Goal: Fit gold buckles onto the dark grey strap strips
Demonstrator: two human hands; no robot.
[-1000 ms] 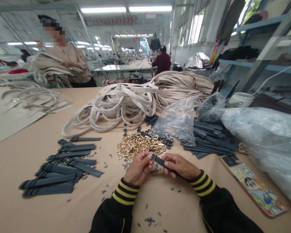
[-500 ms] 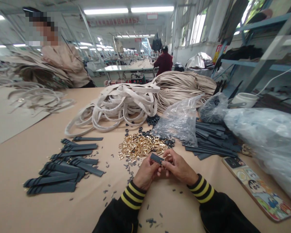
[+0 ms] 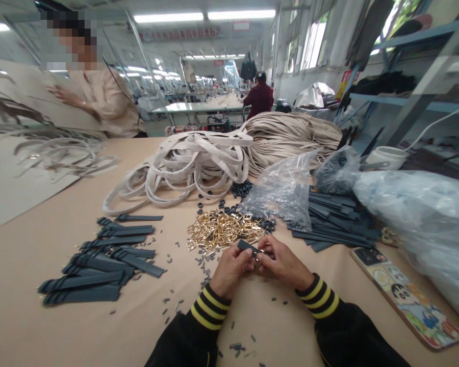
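Just in front of a pile of gold buckles (image 3: 224, 229), my left hand (image 3: 231, 269) pinches a short dark blue strap (image 3: 248, 246). My right hand (image 3: 285, 262) has its fingers closed on the strap's right end, where a bit of gold metal shows; the fingers hide most of that end. The two hands almost touch. To the left lies a group of dark straps with buckles (image 3: 95, 267). Small dark pieces (image 3: 204, 270) are scattered on the tan table (image 3: 137, 326). Dark loops lie behind the buckles.
Pale looped straps (image 3: 199, 163) and a bundle of beige strips (image 3: 290, 135) lie at the back. On the right are loose dark strips (image 3: 332, 219), plastic bags (image 3: 424, 219) and a phone (image 3: 405, 295). A person (image 3: 107, 102) stands at the back left.
The fingers of both hands have shifted slightly on the strap, and gold metal shows more at its right end. The person at the back left has raised a hand beside pale sheets.
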